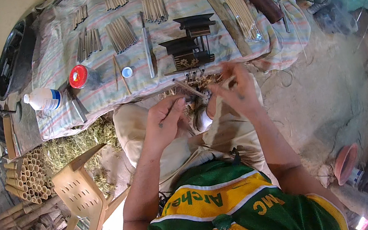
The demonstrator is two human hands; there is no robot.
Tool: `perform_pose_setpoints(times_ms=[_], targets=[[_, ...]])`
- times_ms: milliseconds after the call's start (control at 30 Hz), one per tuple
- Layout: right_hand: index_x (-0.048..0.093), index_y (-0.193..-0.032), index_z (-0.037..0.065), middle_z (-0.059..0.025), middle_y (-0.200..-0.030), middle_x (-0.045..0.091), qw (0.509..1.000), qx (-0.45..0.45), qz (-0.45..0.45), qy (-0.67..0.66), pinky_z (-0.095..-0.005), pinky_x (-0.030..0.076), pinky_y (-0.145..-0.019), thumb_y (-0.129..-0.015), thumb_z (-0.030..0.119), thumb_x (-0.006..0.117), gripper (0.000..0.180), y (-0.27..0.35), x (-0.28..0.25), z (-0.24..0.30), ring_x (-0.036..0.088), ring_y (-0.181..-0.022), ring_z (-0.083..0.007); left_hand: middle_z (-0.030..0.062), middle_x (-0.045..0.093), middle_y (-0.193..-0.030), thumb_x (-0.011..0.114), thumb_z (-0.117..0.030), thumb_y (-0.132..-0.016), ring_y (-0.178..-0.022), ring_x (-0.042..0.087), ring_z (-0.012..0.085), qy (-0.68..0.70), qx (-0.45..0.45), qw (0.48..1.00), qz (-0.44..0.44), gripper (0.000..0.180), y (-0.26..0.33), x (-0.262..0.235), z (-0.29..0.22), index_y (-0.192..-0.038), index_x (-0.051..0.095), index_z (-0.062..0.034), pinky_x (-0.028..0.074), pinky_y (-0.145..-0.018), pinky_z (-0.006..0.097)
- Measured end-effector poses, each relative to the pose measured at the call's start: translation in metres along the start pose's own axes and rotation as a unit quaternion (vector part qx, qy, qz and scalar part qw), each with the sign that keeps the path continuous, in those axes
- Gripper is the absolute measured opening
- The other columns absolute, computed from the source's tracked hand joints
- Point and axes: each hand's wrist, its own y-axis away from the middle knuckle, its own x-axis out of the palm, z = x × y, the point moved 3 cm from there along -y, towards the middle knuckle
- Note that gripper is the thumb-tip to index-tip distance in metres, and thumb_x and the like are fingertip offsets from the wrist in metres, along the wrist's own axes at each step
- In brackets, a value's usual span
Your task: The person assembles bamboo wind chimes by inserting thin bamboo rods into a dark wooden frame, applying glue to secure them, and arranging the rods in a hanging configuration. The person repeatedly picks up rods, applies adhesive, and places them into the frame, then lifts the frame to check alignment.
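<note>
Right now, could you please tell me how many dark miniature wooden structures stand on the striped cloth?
2: one dark miniature wooden structure stands farther from the person, and the other nearer, just beyond the hands. Other pieces may be hidden behind them.

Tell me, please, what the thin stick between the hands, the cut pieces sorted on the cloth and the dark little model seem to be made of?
The thin stick looks like pale, unfinished split bamboo. The cut pieces look like bamboo too: straw-coloured and tubular, laid in bundles. The dark model appears to be wood or bamboo, stained or painted dark brown; its finish is unclear.
</note>
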Motion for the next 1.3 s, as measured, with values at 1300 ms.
perform_pose_setpoints(times_ms=[1300], targets=[[0.060,-0.112,-0.001,-0.0007,-0.096,0.067,0.920,-0.238,0.002,-0.311,-0.0223,0.046,-0.076,-0.094,0.019,0.066,0.028,-0.173,-0.064,0.205,0.057,-0.083,-0.0062,0.0069,0.063,-0.073,0.065,-0.006,-0.088,-0.061,0.060,0.0106,-0.110,0.388,0.913,-0.053,0.015,0.124,-0.112,-0.279,-0.096,0.064,0.0060,0.049,-0.054,0.025]])
